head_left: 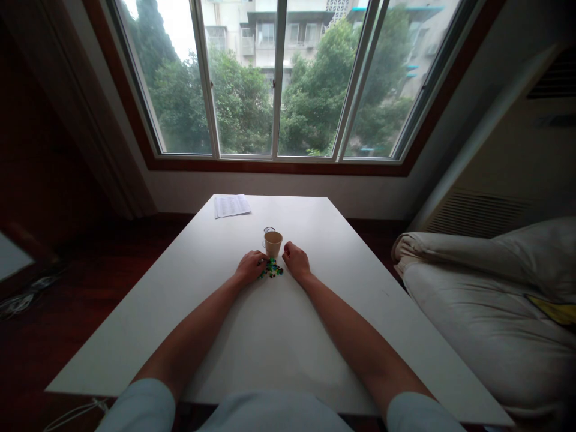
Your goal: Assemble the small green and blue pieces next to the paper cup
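A tan paper cup stands upright on the white table, its mouth facing up. Just in front of it lies a small loose pile of green, blue, yellow and dark bead-like pieces. My left hand rests at the left edge of this pile, fingers bent together against the pieces; whatever may be between the fingertips is hidden. To the right of the cup, apart from it, my right hand has its fingers curled in, and any small piece inside is too small to make out.
Behind the cup is a thin loop, perhaps wire or string. Printed sheets lie at the table's far left corner. A sofa with a pale cover stands on the right. Beyond the table is a wide window.
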Demonstrator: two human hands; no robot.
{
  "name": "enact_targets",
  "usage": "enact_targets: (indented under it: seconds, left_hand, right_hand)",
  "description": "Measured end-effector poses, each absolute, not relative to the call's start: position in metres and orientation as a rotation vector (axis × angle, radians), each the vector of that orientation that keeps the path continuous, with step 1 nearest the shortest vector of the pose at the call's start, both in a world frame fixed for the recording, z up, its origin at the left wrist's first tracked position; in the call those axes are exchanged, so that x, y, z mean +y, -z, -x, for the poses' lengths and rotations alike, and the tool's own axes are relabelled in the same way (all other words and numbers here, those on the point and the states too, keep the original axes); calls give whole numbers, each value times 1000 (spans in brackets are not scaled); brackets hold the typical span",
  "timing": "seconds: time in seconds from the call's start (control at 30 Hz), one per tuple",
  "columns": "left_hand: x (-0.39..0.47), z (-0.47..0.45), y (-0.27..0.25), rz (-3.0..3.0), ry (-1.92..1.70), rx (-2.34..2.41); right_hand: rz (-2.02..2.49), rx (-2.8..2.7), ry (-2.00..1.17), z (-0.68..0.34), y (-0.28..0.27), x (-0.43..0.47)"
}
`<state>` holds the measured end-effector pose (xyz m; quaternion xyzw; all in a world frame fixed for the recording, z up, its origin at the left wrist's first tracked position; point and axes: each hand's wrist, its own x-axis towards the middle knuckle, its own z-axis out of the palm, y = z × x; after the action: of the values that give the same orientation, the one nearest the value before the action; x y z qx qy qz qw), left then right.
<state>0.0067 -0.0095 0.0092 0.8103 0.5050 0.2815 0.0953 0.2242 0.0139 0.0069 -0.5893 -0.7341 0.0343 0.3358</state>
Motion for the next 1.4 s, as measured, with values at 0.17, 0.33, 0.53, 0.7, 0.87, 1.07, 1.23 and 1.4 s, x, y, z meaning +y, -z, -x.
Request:
enact_targets:
  seconds: [0.17,0.33,0.53,0.7,0.87,1.07,1.23,1.4]
  left_hand:
    - [-7,-6,-6,-2412,-851,1473]
    - [-6,-6,-4,-2404,-861,1463]
    - [-8,-6,-7,-2398,-849,1475]
    - [-8,-5,-7,-2404,-856,1471]
    - [-7,-6,-5,-2419,-872,1455]
    - [-6,-6,-4,-2420,-873,1468]
    - [-5,-6,-4,-2437,-860,1470]
    - [-4,-6,-2,-2438,-852,1474]
  right_hand:
    - [1332,-1824,-95,-224,-8,15]
    - [1167,-1704,-59,-223,-10,15]
    - [1080,-1736,-62,-221,-16,9]
    - [1064,-1697,-2,-219,-22,4]
    - [996,-1788,103,-215,-28,-2]
    - [978,-1970,106,-208,-24,0]
    - [941,-2035,88,-209,-17,7]
    - [927,-2048,61,-210,-16,7]
